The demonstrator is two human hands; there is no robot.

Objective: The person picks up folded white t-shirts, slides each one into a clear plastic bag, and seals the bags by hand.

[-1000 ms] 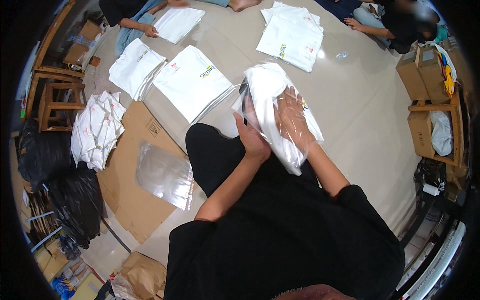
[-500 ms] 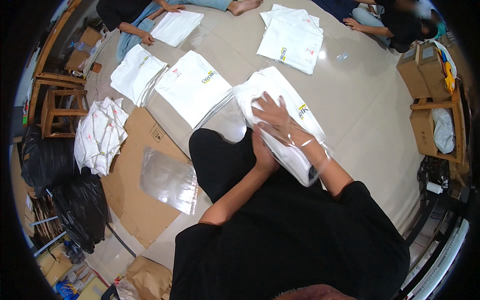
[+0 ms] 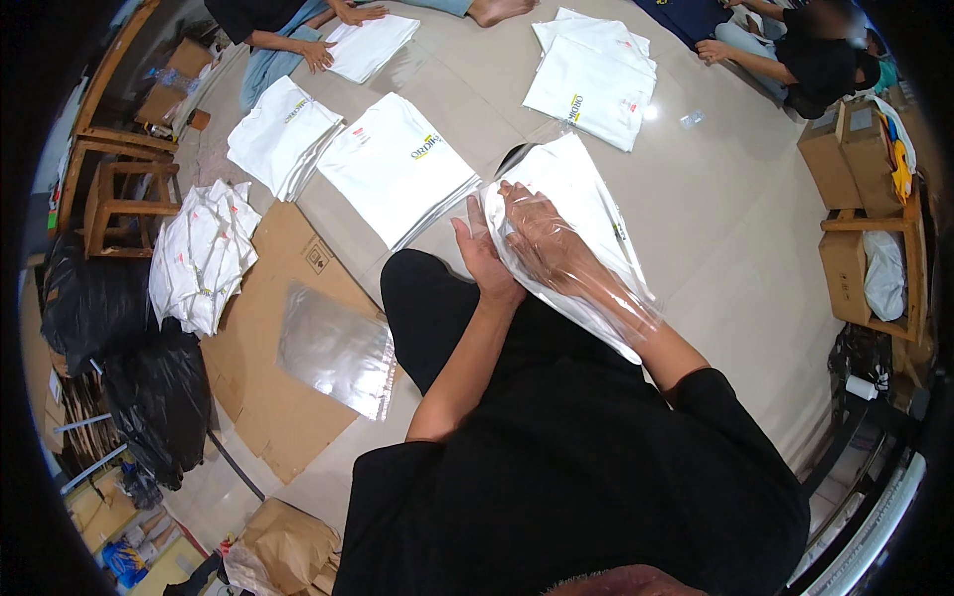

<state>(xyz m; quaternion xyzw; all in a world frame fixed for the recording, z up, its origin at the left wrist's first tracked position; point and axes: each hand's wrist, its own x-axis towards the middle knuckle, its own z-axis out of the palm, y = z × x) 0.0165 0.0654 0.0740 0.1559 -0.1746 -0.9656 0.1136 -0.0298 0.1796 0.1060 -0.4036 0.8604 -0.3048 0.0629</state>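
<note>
A folded white T-shirt (image 3: 571,179) with a small printed mark lies diagonally before me, with a clear plastic bag (image 3: 626,308) around it. My right hand (image 3: 542,238) seems to be inside the bag, fingers stretched out flat over the shirt under the glossy film. Along the bag's left side, my left hand (image 3: 482,253) is upright with thumb and fingers apart, touching the plastic. A sheaf of clear bags (image 3: 333,348) rests on flattened cardboard (image 3: 263,397) at left.
Stacks of white shirts (image 3: 393,169), (image 3: 586,94) lie ahead, bagged shirts (image 3: 204,253) left. A co-worker's hand (image 3: 318,55) touches another stack; another person (image 3: 785,65) sits upper right. Stool (image 3: 129,209), black bags (image 3: 149,397) stand left, boxes (image 3: 845,273) right.
My right hand has settled flatter along the shirt, and my left thumb has come away from the shirt's edge. The co-worker's hands at upper left have shifted slightly over their stack.
</note>
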